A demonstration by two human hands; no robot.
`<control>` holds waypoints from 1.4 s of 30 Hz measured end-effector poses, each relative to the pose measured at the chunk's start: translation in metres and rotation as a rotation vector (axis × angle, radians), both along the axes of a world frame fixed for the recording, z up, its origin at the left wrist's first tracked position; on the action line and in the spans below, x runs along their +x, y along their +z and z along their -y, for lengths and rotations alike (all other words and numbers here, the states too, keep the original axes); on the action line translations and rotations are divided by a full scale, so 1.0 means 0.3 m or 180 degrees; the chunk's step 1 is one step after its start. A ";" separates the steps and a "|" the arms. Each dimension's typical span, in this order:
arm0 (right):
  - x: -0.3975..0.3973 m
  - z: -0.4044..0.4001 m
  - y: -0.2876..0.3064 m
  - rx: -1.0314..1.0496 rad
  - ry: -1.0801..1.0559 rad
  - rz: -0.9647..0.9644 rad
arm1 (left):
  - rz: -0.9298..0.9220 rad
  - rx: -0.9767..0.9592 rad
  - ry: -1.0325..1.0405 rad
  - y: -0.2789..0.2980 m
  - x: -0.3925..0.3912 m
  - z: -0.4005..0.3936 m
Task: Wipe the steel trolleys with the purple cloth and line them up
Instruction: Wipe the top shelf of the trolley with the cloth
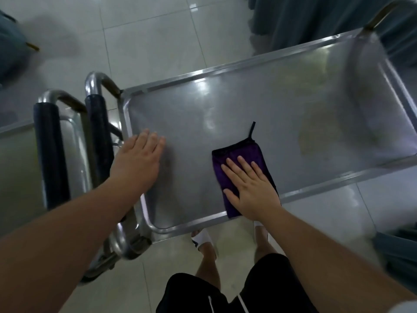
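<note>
A steel trolley (282,105) with a raised rim fills the middle of the view, its flat top bare and shiny. A folded purple cloth (237,154) with a black loop lies on the top near the front rim. My right hand (250,190) presses flat on the cloth with straight fingers. My left hand (140,161) rests flat on the trolley top by its left rim. A second steel trolley (18,159) stands at the far left, partly out of view.
Two steel handles with dark grips (52,150) stand between the two trolleys. Pale floor tiles (146,37) lie beyond. Teal curtains (316,16) hang at the top right. My legs and white slippers (203,240) are under the front rim.
</note>
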State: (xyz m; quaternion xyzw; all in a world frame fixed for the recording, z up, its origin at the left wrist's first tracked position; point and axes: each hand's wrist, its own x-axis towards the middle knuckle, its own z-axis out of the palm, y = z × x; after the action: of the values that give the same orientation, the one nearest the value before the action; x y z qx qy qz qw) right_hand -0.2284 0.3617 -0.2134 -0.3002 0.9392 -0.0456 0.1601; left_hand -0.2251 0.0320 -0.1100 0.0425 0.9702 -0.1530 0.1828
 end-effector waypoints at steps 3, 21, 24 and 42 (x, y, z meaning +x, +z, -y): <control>-0.057 -0.082 -0.004 -0.0066 -0.0001 -0.0048 | -0.0173 0.0652 0.0649 -0.016 -0.041 -0.145; -0.498 -0.873 -0.005 0.0026 0.0194 -0.0259 | -0.1026 0.1519 0.2352 -0.271 -0.341 -0.892; -0.564 -0.988 0.003 0.0086 0.0199 -0.0273 | -0.1257 0.1462 0.2562 -0.321 -0.363 -0.869; -0.506 -0.477 0.008 -0.0019 -0.2245 -0.0285 | -0.1590 0.1367 0.2512 -0.366 -0.350 -0.863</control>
State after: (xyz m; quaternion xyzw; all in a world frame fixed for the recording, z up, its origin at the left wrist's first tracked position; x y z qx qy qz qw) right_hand -0.3802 0.5049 -0.2110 0.0404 0.9910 -0.0876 0.0923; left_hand -0.3299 0.2908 -0.2198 -0.3282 0.9360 0.1250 -0.0236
